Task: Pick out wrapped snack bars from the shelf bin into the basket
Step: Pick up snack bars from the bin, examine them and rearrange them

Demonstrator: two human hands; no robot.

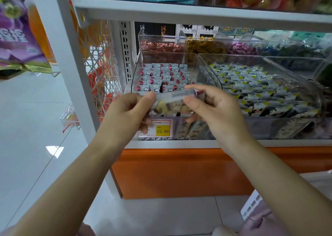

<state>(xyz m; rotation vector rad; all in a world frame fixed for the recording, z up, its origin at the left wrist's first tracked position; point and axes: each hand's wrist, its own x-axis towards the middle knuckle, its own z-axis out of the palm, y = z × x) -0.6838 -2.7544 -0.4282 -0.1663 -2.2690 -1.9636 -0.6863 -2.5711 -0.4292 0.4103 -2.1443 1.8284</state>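
A white-framed shelf unit [179, 15] with an orange base panel [170, 173] is seen standing on a pale tiled floor [36, 110]. On its lower shelf, clear plastic bins are set side by side. The right bin [310, 92] is filled with bars in grey, black and yellow wrappers [251, 85], and the left bin [206, 70] is stocked with rows of grey-and-red wrapped bars [161, 76]. Both forearms are stretched toward the left bin. One wrapped snack bar [172, 103] is held level in the air just in front of that bin's front wall, between the two hands. Its left end is pinched by the left hand [125, 113], with the thumb on top and the other fingers [143, 126] curled beneath. Its right end is pinched in the same way by the right hand [219, 110]. Pale nut-like pieces are shown through the wrapper. Below the bar, a yellow price tag [161, 129] marked 15.80 is fixed to the bin front.
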